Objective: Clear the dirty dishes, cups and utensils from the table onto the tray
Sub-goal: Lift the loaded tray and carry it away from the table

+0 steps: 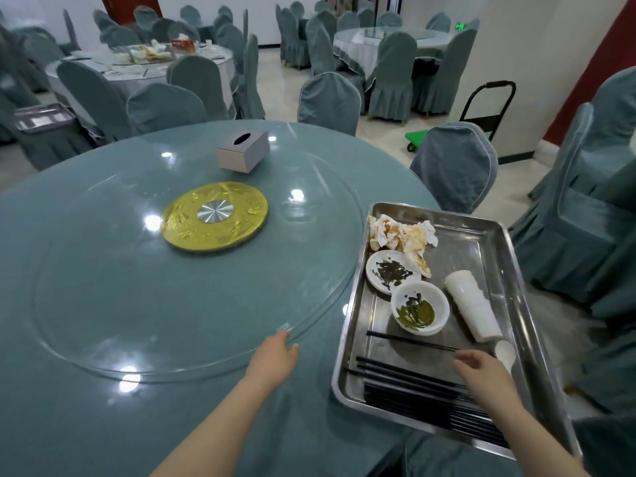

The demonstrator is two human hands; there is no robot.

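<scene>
Dishes, cups and chopsticks lie gathered on the rectangular stainless-steel tray (495, 256), which sits at the right edge of the round table (86, 407) with its near corner overhanging; the metal is dull and scuffed, its rim raised and rounded. At the far end lies a wad of crumpled, stained napkins (401, 235); just beside it a flat white plate (389, 271) carries dark scraps, and a white bowl (420, 311) holds greenish residue. A nested stack of white cups (473, 309) lies on its side to the right, near a white spoon (505, 352); slim black chopsticks (413, 383) lie bundled along the near end. The right hand (481, 371) hovers above the chopsticks, fingers relaxed, holding nothing; the left hand (275, 356) rests open with straight fingertips touching the rim of the clear glass turntable (103, 297). A gold embossed disc (215, 216) marks its centre; a grey tissue box (242, 151) stands beyond.
</scene>
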